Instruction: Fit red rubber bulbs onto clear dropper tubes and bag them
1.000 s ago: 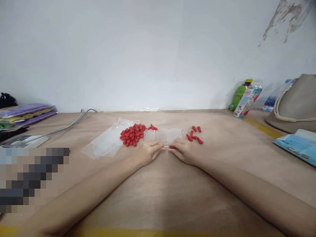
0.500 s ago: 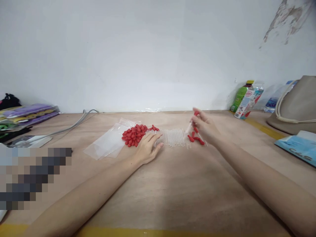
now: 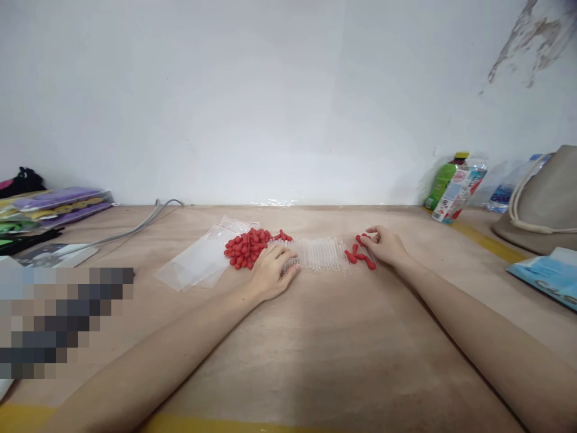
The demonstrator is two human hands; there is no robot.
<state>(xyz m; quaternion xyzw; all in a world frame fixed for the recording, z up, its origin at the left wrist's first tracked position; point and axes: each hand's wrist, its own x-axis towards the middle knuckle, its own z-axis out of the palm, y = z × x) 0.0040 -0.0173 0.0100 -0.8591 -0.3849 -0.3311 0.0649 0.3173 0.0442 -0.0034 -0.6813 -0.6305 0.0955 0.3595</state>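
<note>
A pile of small red rubber bulbs (image 3: 246, 246) lies on the wooden table (image 3: 315, 349), left of a row of clear glass tubes (image 3: 320, 254). My left hand (image 3: 270, 272) rests with fingers spread flat on the left end of that row. My right hand (image 3: 385, 246) lies on the table to the right of the tubes, fingertips at several finished droppers with red bulbs (image 3: 359, 252). Whether its fingers pinch one I cannot make out.
Clear plastic bags (image 3: 198, 260) lie left of the red pile. A grey cable (image 3: 130, 228) runs to the wall. Bottles (image 3: 453, 186), a beige bag (image 3: 541, 201) and a blue booklet (image 3: 547, 273) stand at the right; coloured packets (image 3: 49, 207) at the left.
My right hand left the near edge of the tubes, rose with a dropper to the right, then came down beside the finished droppers. My left hand slid slightly onto the tubes and flattened.
</note>
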